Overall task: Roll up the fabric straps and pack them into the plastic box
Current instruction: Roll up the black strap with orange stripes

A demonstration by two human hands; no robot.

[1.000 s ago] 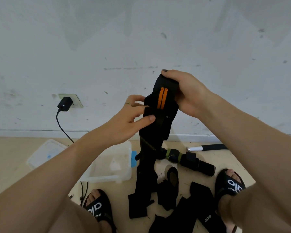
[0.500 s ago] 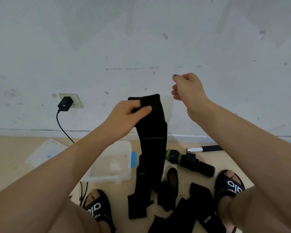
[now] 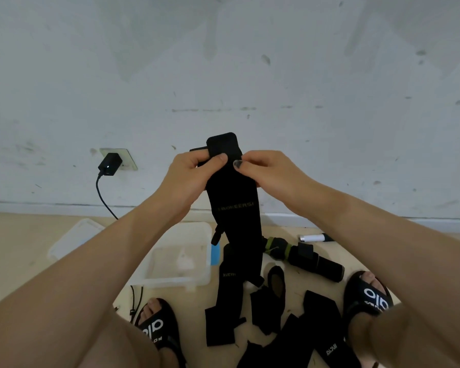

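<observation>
A long black fabric strap (image 3: 234, 208) hangs in front of me, its top end raised above my hands and its lower end trailing down to the floor. My left hand (image 3: 194, 173) pinches the strap near the top from the left side. My right hand (image 3: 263, 170) pinches the same end from the right, thumb against the cloth. The clear plastic box (image 3: 197, 277) stands open on the floor below my left forearm. Several more black straps (image 3: 319, 330) lie loose on the floor between my feet.
The box's lid (image 3: 72, 240) lies left of the box. A rolled strap with a green band (image 3: 303, 254) and a white-tipped pen (image 3: 312, 238) lie near the wall. A charger (image 3: 109, 164) is plugged into a wall socket, its cable running down. My sandalled feet (image 3: 369, 296) frame the pile.
My right hand let go of the strap's orange-striped end, then came back down and took hold of the top again beside my left hand. The strap now hangs unfolded.
</observation>
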